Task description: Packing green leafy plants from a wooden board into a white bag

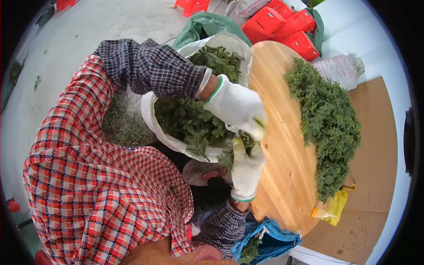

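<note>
Both my hands wear white knit gloves with green cuffs and meet over the near edge of a round wooden table. My left hand (pixel 236 104), at the top, is curled with its fingertips smeared by motion; a small pale loop shows under it, too unclear to name. Below, my right hand (pixel 246 174) has thumb and fingers closed round a small bunch of evergreen sprigs (pixel 247 140). Beside the hands, a white sack (pixel 152 119) stands rolled open, full of evergreen branches (pixel 190 117). Another white sack (pixel 245 51) behind holds more cut greenery (pixel 216 59).
A long pile of evergreen sprigs (pixel 329 119) lies along the far side of the wooden table (pixel 282 176). Near it are a yellow bag (pixel 336 206), cardboard (pixel 371 176) and a blue bag (pixel 274 243). Red plastic stools (pixel 265 24) and a stuffed sack (pixel 338 70) stand beyond.
</note>
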Available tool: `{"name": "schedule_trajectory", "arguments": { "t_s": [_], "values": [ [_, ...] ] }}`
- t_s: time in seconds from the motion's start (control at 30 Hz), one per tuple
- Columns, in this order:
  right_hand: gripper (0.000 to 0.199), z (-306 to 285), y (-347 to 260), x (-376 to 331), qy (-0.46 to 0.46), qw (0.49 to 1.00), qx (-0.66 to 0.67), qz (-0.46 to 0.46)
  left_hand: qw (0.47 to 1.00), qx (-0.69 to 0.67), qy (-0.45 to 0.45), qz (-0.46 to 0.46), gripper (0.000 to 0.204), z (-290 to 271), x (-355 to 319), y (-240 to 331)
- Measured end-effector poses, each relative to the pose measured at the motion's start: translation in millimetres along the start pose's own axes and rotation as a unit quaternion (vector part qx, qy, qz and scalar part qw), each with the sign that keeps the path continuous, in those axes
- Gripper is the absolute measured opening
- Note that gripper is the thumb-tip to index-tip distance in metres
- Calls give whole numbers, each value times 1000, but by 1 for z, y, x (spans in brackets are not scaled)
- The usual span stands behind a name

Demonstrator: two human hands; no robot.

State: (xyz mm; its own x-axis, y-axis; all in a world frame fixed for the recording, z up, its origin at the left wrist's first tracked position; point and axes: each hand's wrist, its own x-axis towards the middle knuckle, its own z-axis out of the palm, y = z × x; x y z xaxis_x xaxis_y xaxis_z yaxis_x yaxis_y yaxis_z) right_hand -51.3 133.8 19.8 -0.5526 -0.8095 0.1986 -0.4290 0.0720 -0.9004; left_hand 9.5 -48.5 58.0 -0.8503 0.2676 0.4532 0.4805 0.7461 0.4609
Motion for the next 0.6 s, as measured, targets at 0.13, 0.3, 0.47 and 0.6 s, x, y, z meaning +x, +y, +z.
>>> {"name": "schedule_trajectory", "arguments": {
  "t_s": [0.13,0.3,0.47,0.6],
  "values": [
    [21,-15,-9,-24,-104,986,-84,97,931,17,-303,-201,48,-15,4,30],
    [14,-30,-31,-64,-307,943,-121,-37,930,-134,-343,16,34,6,-25,42],
    [11,-89,-38,-138,-364,911,56,186,927,-310,-194,-77,25,-44,-96,43],
    [23,-138,-21,-190,209,914,-47,344,931,17,-174,-321,21,-125,-86,51]
  ]
}}
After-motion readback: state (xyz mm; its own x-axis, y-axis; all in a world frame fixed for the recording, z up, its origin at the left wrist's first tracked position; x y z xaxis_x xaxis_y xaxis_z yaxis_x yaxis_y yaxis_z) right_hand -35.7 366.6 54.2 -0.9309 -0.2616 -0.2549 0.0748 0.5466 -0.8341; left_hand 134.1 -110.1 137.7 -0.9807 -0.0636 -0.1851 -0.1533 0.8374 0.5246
